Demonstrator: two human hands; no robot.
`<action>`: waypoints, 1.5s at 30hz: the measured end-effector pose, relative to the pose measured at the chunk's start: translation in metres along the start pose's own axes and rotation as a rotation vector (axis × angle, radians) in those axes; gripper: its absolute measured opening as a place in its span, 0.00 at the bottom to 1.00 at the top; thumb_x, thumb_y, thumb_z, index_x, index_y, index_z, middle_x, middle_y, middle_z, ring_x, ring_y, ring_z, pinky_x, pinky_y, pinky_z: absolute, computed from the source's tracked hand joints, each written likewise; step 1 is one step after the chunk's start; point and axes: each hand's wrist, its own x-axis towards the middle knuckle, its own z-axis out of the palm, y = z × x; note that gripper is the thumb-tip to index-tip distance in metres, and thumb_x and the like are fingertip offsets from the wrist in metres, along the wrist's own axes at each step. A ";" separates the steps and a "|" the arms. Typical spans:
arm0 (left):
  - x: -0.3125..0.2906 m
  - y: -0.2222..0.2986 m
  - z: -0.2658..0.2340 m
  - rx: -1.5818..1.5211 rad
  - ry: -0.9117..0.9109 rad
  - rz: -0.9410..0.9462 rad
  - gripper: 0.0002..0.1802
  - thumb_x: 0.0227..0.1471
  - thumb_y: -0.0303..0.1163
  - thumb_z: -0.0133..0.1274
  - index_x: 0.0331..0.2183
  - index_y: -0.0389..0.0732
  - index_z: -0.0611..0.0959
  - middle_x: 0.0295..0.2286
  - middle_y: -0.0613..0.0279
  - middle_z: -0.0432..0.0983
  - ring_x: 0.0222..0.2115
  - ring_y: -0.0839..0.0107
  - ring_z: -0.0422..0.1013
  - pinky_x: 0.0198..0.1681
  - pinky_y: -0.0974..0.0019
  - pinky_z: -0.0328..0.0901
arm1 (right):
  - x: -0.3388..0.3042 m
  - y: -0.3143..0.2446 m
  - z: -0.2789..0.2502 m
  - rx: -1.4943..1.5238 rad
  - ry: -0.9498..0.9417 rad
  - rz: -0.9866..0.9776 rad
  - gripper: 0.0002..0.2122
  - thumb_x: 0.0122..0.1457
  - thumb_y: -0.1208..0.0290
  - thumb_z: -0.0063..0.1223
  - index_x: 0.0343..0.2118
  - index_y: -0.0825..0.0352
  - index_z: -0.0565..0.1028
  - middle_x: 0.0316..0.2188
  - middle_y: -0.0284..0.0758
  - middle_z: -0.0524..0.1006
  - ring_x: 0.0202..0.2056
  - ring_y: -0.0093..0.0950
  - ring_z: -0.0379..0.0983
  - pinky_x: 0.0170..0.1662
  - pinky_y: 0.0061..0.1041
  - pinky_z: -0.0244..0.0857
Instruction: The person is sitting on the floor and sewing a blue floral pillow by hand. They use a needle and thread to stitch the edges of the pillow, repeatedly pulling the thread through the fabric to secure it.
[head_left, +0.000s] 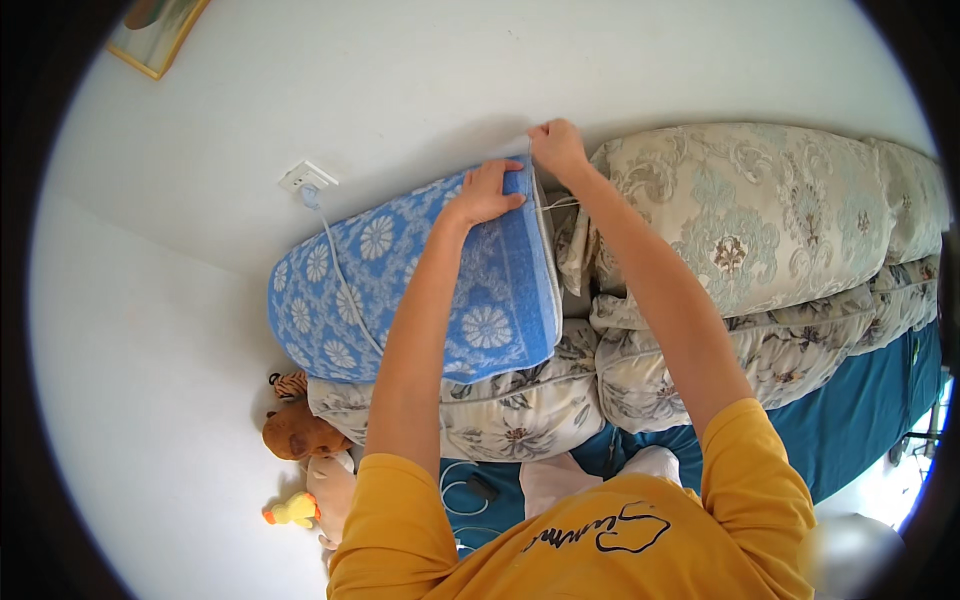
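Two floral quilts (760, 210) are stacked along the bed's (850, 420) wall edge, upper one cut off at right. One blue flowered blanket (400, 280) lies rolled at the stack's left end. Your left hand (485, 192) presses flat on its top edge; your right hand (558, 148) pinches the edge beside it. Three soft toys (300, 430) sit at the bed's left corner, partly hidden. One wall socket (306, 179).

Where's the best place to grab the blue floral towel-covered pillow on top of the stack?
Probably the blue floral towel-covered pillow by its right end, from above: that plain-blue hemmed edge faces open space and the left hand already rests there. The far end sits by the white wall and white cord.
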 end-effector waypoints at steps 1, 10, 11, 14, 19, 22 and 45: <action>-0.004 -0.002 -0.002 0.002 -0.004 -0.024 0.32 0.42 0.36 0.58 0.51 0.43 0.69 0.48 0.52 0.64 0.50 0.58 0.60 0.53 0.59 0.56 | -0.006 -0.018 -0.008 0.165 -0.070 0.052 0.12 0.54 0.72 0.43 0.29 0.80 0.74 0.28 0.51 0.76 0.25 0.40 0.76 0.26 0.33 0.70; 0.005 -0.019 0.006 0.039 0.094 0.141 0.31 0.40 0.38 0.56 0.49 0.42 0.71 0.48 0.52 0.66 0.49 0.59 0.62 0.53 0.61 0.57 | 0.027 -0.063 -0.115 0.852 0.001 -0.191 0.14 0.60 0.74 0.37 0.21 0.77 0.67 0.17 0.40 0.69 0.19 0.32 0.70 0.36 0.40 0.76; 0.008 -0.017 0.007 -0.006 0.059 0.133 0.31 0.40 0.39 0.56 0.49 0.44 0.71 0.49 0.53 0.65 0.51 0.58 0.59 0.55 0.60 0.52 | 0.043 -0.056 -0.147 0.853 0.081 -0.304 0.13 0.60 0.74 0.38 0.22 0.76 0.67 0.18 0.39 0.70 0.21 0.30 0.71 0.37 0.37 0.75; 0.001 -0.028 0.002 -0.084 0.003 0.064 0.33 0.40 0.42 0.55 0.50 0.47 0.70 0.52 0.54 0.62 0.55 0.55 0.53 0.59 0.57 0.43 | 0.012 -0.105 -0.184 0.750 0.522 -0.485 0.07 0.63 0.71 0.38 0.31 0.70 0.65 0.16 0.28 0.64 0.17 0.16 0.61 0.32 0.30 0.74; 0.004 -0.016 0.004 -0.130 -0.031 -0.002 0.33 0.42 0.43 0.55 0.52 0.48 0.69 0.54 0.56 0.60 0.56 0.53 0.49 0.59 0.55 0.44 | -0.002 -0.090 -0.233 0.552 0.790 -0.691 0.08 0.62 0.71 0.40 0.33 0.73 0.65 0.16 0.31 0.66 0.16 0.19 0.63 0.29 0.28 0.74; 0.004 -0.016 0.006 -0.194 0.012 -0.068 0.32 0.44 0.45 0.54 0.51 0.46 0.69 0.52 0.55 0.62 0.55 0.55 0.53 0.58 0.53 0.46 | -0.012 -0.061 -0.223 0.272 0.676 -0.515 0.08 0.59 0.75 0.43 0.29 0.75 0.70 0.23 0.37 0.75 0.26 0.24 0.73 0.36 0.24 0.72; 0.034 -0.009 -0.001 -0.382 0.078 -0.240 0.22 0.44 0.38 0.59 0.41 0.36 0.80 0.35 0.52 0.77 0.34 0.68 0.73 0.38 0.65 0.67 | -0.097 -0.004 0.006 0.587 -0.035 0.462 0.07 0.53 0.76 0.54 0.27 0.76 0.73 0.20 0.34 0.71 0.19 0.20 0.69 0.19 0.22 0.74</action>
